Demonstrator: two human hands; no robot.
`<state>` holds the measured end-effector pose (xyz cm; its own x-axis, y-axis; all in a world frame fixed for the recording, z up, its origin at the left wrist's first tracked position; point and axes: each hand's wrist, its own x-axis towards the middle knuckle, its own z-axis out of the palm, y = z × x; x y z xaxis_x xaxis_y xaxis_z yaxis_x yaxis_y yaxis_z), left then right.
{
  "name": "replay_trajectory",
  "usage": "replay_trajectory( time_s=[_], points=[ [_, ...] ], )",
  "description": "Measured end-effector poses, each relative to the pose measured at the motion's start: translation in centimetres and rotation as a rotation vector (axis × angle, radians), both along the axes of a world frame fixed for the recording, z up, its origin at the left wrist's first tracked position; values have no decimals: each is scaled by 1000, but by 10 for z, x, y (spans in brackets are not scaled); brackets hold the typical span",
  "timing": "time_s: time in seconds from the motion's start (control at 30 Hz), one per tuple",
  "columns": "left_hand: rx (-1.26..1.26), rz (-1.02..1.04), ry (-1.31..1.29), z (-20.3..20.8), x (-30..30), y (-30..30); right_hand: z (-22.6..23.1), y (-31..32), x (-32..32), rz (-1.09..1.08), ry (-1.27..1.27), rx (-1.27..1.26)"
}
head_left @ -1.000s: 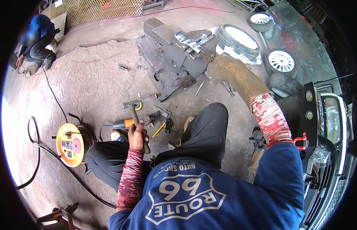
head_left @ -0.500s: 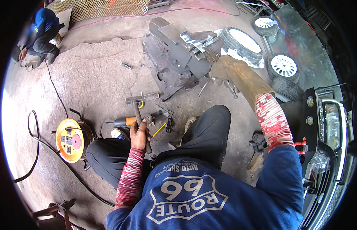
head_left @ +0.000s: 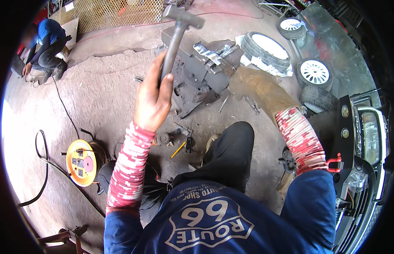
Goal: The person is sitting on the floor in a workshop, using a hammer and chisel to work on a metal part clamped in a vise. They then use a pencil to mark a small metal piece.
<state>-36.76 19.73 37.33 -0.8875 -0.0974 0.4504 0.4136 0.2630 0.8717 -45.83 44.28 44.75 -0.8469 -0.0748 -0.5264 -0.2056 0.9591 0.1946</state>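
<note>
Hammer (head_left: 176, 38), gripped by the left hand (head_left: 152, 97), is held up left of the vise (head_left: 214, 80); a misaimed swing could strike the gloved right hand (head_left: 252, 83) at the vise's right, where finger closure cannot be determined.

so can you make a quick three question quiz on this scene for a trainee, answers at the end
1. What does the left hand hold?
2. True or false: both hands wear gloves.
3. Where in the picture is the cord reel?
A) top centre
B) right side
C) left side

Key:
1. A hammer, gripped by its handle with the head up.
2. False: the left hand is bare; only the right hand wears a glove.
3. C
</note>
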Motion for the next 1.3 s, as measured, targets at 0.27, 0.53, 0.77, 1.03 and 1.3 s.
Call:
replay_trajectory(
  time_s=[0.27,0.53,0.77,1.03,1.3],
  points=[
    [-471,62,-77,-25,-77,14,-24,28,-2,188,110,-160],
    [-84,65,-91,-22,-75,5,-29,15,-5,-26,67,-6],
    [-510,66,-147,-41,-59,-16,2,-10,23,482,42,128],
    [338,205,-806,-109,36,-129,-102,-36,52,-668,-315,-1144],
    [199,60,-704,-105,41,-112,-251,-144,16,-510,-130,-1456]
  ],
)
